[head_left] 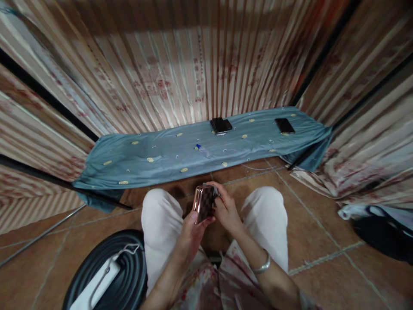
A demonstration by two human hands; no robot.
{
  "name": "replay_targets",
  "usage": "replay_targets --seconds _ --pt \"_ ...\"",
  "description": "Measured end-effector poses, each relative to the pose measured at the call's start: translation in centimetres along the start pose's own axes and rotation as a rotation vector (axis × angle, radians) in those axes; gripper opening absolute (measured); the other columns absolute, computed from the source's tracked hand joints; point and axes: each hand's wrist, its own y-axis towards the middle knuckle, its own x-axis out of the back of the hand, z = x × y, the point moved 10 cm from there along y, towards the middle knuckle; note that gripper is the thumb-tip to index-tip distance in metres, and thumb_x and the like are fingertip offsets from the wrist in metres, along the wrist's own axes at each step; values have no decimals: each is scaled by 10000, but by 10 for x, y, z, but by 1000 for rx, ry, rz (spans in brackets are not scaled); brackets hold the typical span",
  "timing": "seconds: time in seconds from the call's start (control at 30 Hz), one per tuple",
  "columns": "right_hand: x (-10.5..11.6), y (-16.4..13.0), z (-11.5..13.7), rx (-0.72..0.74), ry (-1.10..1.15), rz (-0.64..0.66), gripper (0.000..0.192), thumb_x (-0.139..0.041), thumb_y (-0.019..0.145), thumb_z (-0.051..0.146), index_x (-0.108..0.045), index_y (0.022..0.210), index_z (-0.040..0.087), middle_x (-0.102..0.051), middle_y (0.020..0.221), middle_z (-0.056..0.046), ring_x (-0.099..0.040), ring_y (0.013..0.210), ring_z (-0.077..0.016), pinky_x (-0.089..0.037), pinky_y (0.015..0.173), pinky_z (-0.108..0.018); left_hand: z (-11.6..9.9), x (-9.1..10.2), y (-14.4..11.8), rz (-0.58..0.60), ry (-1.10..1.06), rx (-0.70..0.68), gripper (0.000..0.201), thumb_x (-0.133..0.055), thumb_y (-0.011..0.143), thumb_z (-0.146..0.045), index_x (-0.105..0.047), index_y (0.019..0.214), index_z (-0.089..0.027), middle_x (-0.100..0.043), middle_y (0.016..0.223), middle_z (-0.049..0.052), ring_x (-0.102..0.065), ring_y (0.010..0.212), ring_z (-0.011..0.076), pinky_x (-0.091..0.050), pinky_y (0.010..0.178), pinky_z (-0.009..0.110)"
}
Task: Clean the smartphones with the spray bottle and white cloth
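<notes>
I sit with my knees in white trousers apart, over a tiled floor. Both hands hold a small checkered phone case (204, 202) with a shiny rose-gold rim, tilted upright between my knees. My left hand (192, 230) grips its lower left side, thumb on the edge. My right hand (226, 209) holds its right side with fingers curled over the top. A silver bangle (263, 265) is on my right wrist.
A blue-grey cloth (167, 150) lies on the floor ahead, with a dark phone stack (221, 125), another dark phone (284, 125) and a small blue-capped item (202, 150) on it. Striped curtains hang all around. A black round stool (129, 267) with a white device stands at left.
</notes>
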Motion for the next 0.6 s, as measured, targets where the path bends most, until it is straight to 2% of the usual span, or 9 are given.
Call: replay_targets --seconds 0.07,0.13,0.2,0.3,0.43,0.6 --pt "-3 -2 -16 -165 142 -5 504 -405 818 161 -558 1289 258 -696 1099 -13 -661 891 -184 -541 829 -334 4 1 3 -31 -41 58 532 -720 659 -568 -707 1002 -161 -737 906 88 -673 834 224 -523 806 365" --pt "-7 -5 -27 -266 242 -13 529 -429 818 193 -541 1331 264 -702 1117 -15 -666 843 -188 -551 780 -334 5 2 6 -57 -61 81 511 -709 663 -570 -699 976 -166 -740 851 73 -679 784 212 -525 821 371" --pt "-8 -6 -31 -261 275 -34 532 -455 806 199 -563 1323 260 -676 1212 -13 -653 1002 -213 -523 896 -362 5 5 10 -74 -62 73 503 -721 652 -568 -693 965 -175 -740 844 63 -681 757 201 -527 822 368" --pt "-9 -9 -37 -200 236 -51 529 -464 788 179 -600 1292 264 -630 1310 10 -525 1268 -221 -387 1097 -399 5 13 16 -88 -10 35 565 -732 632 -599 -677 1006 -180 -736 886 75 -683 779 214 -526 812 373" --pt "-15 -18 -49 -190 163 -72 577 -446 783 147 -565 1336 263 -592 1364 12 -504 1305 -209 -322 1157 -432 1 20 24 -85 186 -93 567 -693 685 -591 -647 1091 -198 -710 1045 86 -658 932 235 -509 824 354" --pt "-26 -26 -43 -163 149 -30 615 -427 808 111 -497 1398 273 -527 1430 28 -455 1352 -186 -299 1179 -403 -11 29 23 -184 325 -237 479 -795 625 -391 -655 1046 -214 -687 1122 59 -613 1085 226 -436 989 351"
